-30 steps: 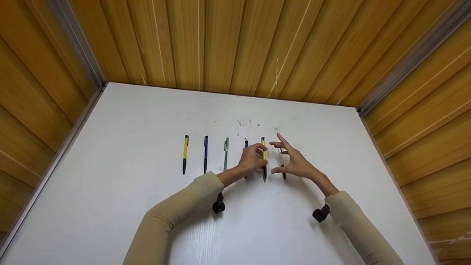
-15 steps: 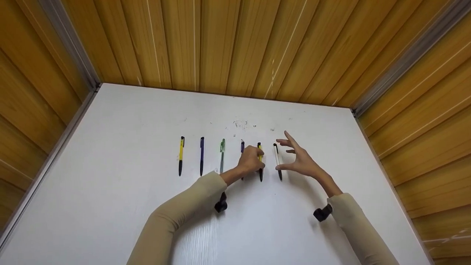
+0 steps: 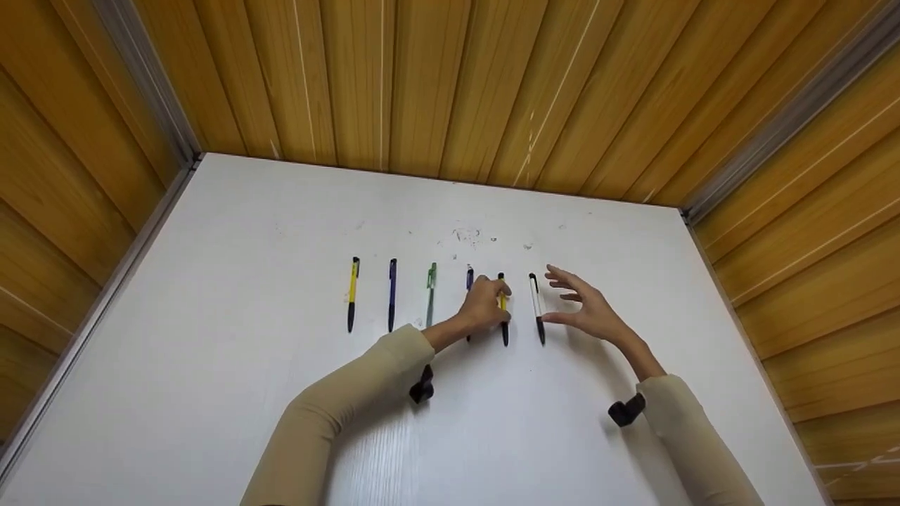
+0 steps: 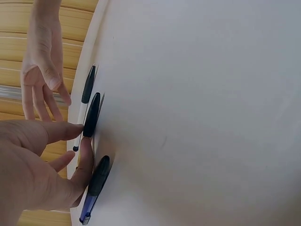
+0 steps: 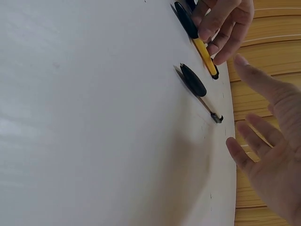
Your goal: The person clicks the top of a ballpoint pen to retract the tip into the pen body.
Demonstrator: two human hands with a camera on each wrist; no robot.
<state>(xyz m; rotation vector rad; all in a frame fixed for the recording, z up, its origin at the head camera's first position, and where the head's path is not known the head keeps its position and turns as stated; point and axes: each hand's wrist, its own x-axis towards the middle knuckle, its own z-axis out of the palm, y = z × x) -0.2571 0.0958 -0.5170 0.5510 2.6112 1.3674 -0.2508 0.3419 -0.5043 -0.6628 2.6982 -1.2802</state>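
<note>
My left hand (image 3: 481, 307) pinches a yellow pen (image 3: 503, 303) with a black grip between thumb and fingers. That pen lies on the white table, pointing toward me; the left wrist view shows its black grip (image 4: 92, 115) by the thumb. Just right of it lies a white pen (image 3: 536, 299) with a black grip and clip. My right hand (image 3: 590, 313) hovers beside this white pen with spread fingers, holding nothing; in the head view its thumb tip overlaps the barrel, but contact is unclear. A purple pen (image 3: 470, 279) is partly hidden under my left hand.
Farther left in the same row lie a green see-through pen (image 3: 431, 277), a dark blue pen (image 3: 392, 292) and another yellow pen (image 3: 353, 292). Wood-patterned walls (image 3: 422, 84) border the white table (image 3: 281, 211). Small dark marks spot the tabletop behind the pens.
My right hand has drawn away to the right, uncovering the white pen. The far end of the yellow pen in my left hand now sits slightly nearer me.
</note>
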